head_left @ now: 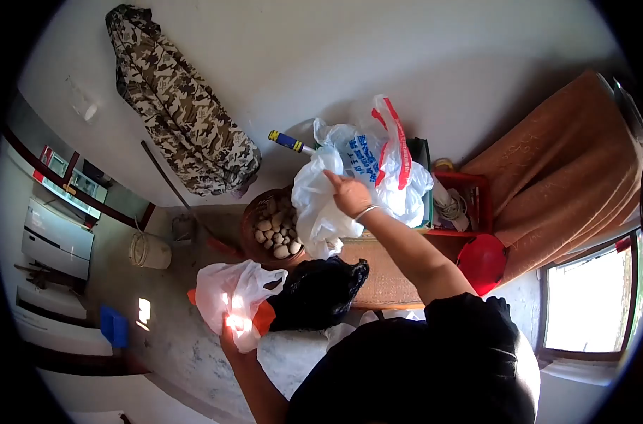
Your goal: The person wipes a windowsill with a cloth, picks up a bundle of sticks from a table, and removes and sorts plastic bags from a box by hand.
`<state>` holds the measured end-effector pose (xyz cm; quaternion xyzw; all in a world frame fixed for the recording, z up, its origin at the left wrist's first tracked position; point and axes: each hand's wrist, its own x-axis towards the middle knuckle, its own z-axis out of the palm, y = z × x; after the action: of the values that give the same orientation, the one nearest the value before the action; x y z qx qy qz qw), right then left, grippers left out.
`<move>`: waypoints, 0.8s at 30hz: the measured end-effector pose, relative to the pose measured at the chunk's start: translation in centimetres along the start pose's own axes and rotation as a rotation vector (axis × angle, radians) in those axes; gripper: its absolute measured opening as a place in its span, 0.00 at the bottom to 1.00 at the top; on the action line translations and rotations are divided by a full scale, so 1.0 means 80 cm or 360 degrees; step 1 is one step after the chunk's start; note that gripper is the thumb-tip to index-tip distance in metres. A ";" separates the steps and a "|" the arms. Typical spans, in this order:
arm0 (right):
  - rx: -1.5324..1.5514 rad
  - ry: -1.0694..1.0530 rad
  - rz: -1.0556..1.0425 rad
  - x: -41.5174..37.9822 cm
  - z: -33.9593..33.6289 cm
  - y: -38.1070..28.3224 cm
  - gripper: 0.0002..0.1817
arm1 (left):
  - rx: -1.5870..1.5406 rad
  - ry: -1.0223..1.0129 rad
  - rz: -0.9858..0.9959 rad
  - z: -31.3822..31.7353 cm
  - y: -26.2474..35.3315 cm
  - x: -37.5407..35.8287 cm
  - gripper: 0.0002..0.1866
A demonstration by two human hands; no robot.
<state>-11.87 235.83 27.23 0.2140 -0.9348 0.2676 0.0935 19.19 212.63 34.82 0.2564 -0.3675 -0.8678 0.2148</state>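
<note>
1. Pale plastic bag, head view: located at the left hand, over the grey floor. Orange material shows at its edges; cannot tell whether inside or behind.
2. Orientation: broad part up-picture, narrowing downward to the hand; long axis near vertical in frame, slightly tilted. Handle loop points to picture right.
3. Left hand: on the bag's lower end. Fingers hidden by plastic and glare; cannot tell how tightly they close.
4. Right hand: over the white bags, index finger extended toward upper left, other fingers bent. Cannot tell whether it pinches any plastic. Band at wrist.
5. White bags: bunched, blue print and red stripe visible, striped end pointing up-picture. Contents hidden.
6. Brown basket: holds rounded, tan, potato-like pieces; stands just left of the white bags.
7. Red crate: right of the white bags; pale items and a looped cord inside.
8. Black bag: crumpled, between the pale bag and the woven surface; contents not visible.
9. Pale bucket: on floor, far left of basket; interior unreadable.
</note>
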 end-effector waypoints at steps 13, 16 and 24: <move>0.0335 0.0289 0.1311 0.006 -0.048 0.248 0.58 | -0.0157 -0.0334 -0.0156 0.033 0.019 0.011 0.28; 0.0952 0.0162 0.0924 0.008 -0.034 0.274 0.31 | -0.0548 -0.0578 -0.0643 0.014 0.033 0.033 0.27; 0.2147 0.0765 0.0187 -0.044 -0.111 -0.024 0.16 | -0.0563 -0.0789 -0.0440 0.084 0.023 0.033 0.26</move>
<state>-7.33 240.38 34.57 0.1097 -0.5294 0.8312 0.1295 13.43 213.50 39.43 0.0437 -0.2140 -0.9750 0.0404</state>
